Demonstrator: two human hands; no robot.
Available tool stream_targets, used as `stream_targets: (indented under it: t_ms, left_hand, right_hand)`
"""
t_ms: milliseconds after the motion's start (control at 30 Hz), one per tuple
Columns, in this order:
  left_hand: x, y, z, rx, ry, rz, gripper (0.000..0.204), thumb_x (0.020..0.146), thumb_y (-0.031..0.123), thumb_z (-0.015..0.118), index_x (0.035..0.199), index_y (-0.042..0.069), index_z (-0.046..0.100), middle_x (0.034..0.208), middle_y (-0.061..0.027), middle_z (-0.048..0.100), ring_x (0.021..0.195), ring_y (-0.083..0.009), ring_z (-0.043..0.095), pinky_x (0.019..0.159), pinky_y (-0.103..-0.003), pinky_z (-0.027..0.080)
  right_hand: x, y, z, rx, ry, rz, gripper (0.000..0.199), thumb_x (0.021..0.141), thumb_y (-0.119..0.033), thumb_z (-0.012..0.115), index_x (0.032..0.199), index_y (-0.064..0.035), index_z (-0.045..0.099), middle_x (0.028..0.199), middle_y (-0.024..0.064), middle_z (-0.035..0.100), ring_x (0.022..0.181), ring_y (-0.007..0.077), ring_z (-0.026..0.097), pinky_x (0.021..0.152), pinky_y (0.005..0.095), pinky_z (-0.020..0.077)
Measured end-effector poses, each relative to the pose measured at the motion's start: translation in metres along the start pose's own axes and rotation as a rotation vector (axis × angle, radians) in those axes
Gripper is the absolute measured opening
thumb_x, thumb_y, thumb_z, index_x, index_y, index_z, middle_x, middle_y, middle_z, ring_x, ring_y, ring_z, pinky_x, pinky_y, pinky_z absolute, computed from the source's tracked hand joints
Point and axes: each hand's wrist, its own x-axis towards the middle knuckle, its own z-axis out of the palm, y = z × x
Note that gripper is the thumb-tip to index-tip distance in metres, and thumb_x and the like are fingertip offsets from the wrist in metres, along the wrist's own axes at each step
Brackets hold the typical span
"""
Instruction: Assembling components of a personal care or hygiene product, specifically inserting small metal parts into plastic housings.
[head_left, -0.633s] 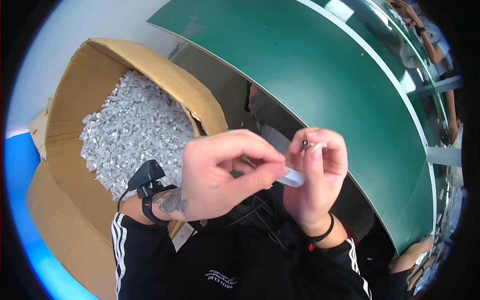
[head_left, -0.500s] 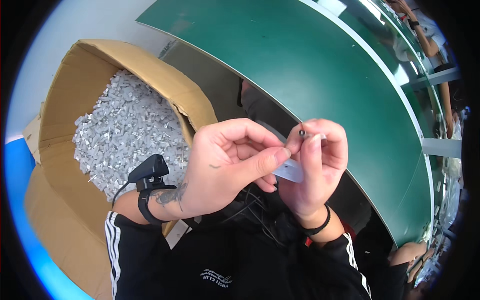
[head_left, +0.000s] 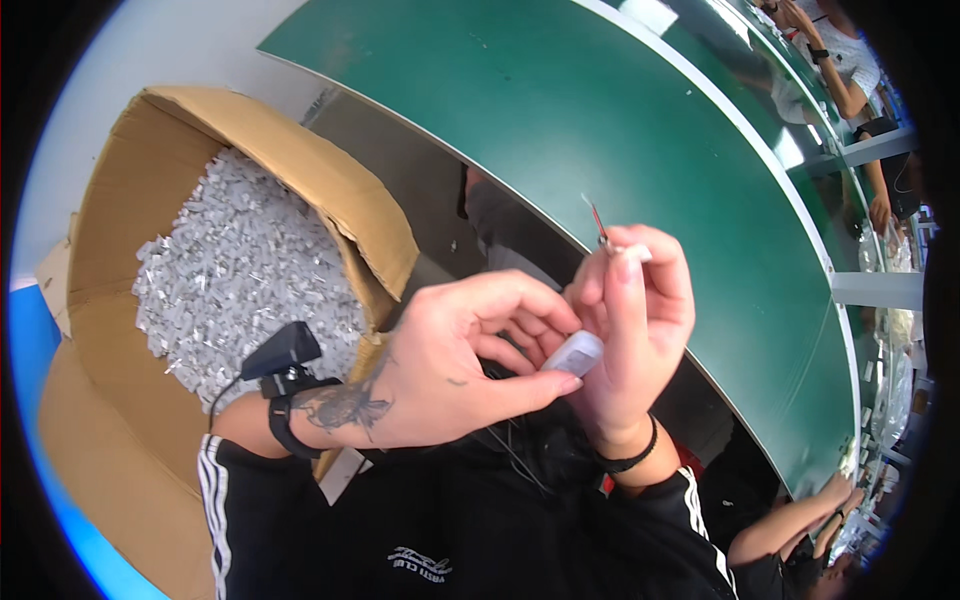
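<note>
My left hand holds a small translucent whitish plastic piece between thumb and fingers, low beside the right palm. My right hand, palm turned up, pinches a tiny part with a thin red and metallic stem between thumb and index finger; the stem points up and away, and a white bit of it shows at the fingertips. Part of the tiny part is hidden by the fingers. Both hands are close together above my lap, in front of the table edge.
A large open cardboard box on the left holds a heap of small translucent plastic pieces. A green table curves along the far and right side. Other people's arms show at the right. A black device is strapped to my left wrist.
My left hand has drawn down from the right fingertips, with the plastic piece now turned end-on. The red stem has come into sight in my right fingers. The view has shifted slightly.
</note>
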Motion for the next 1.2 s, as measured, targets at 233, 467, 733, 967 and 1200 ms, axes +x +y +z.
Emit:
stream_targets:
  t_ms: [233,467,733,967,1200]
  left_hand:
    - [-0.001,-0.003,-0.001,0.153,-0.028,0.072,0.039,0.075,-0.012,0.068,0.113,-0.011,0.057,0.103,-0.0141,0.062,0.097,-0.0188,0.064,0.082,-0.029,0.057]
    - [-0.002,0.000,-0.020,-0.320,0.011,-0.047,0.039,0.081,-0.006,0.064,0.118,-0.008,0.055,0.108,-0.0179,0.063,0.096,-0.0268,0.066,0.083,-0.035,0.057]
    - [-0.002,-0.001,-0.035,-0.394,0.007,0.150,0.047,0.083,0.006,0.068,0.125,-0.006,0.052,0.111,-0.0205,0.064,0.098,-0.0329,0.066,0.078,-0.035,0.059]
    - [0.000,-0.005,-0.031,-0.264,0.021,0.252,0.042,0.080,0.004,0.071,0.118,-0.006,0.058,0.104,-0.0185,0.062,0.095,-0.0296,0.066,0.078,-0.037,0.058]
    - [0.003,-0.011,-0.036,0.155,-0.022,0.354,0.038,0.073,-0.011,0.068,0.111,-0.009,0.060,0.105,-0.0197,0.060,0.094,-0.0286,0.066,0.080,-0.035,0.057]
  right_hand:
    - [-0.001,0.001,0.004,-0.166,-0.017,-0.184,0.013,0.091,-0.001,0.057,0.103,0.0041,0.058,0.085,0.0066,0.062,0.068,0.0061,0.056,0.060,0.0190,0.0452]
    - [-0.001,-0.008,-0.005,-0.253,-0.116,-0.242,0.014,0.086,0.006,0.059,0.100,0.0057,0.060,0.094,0.0121,0.063,0.075,0.0109,0.058,0.066,0.0228,0.0472]
    - [0.004,-0.034,-0.007,-0.724,-0.302,-0.468,0.028,0.064,0.016,0.068,0.088,0.0021,0.067,0.076,0.0086,0.065,0.064,0.0164,0.059,0.053,0.0247,0.0459]
    - [0.001,-0.035,-0.011,-0.793,-0.317,-0.452,0.030,0.059,0.015,0.069,0.086,0.0013,0.068,0.073,0.0087,0.064,0.063,0.0181,0.060,0.051,0.0261,0.0463]
    - [0.001,-0.033,-0.016,-0.843,-0.361,-0.478,0.029,0.058,0.015,0.070,0.084,0.0013,0.068,0.072,0.0100,0.062,0.061,0.0196,0.060,0.051,0.0260,0.0467]
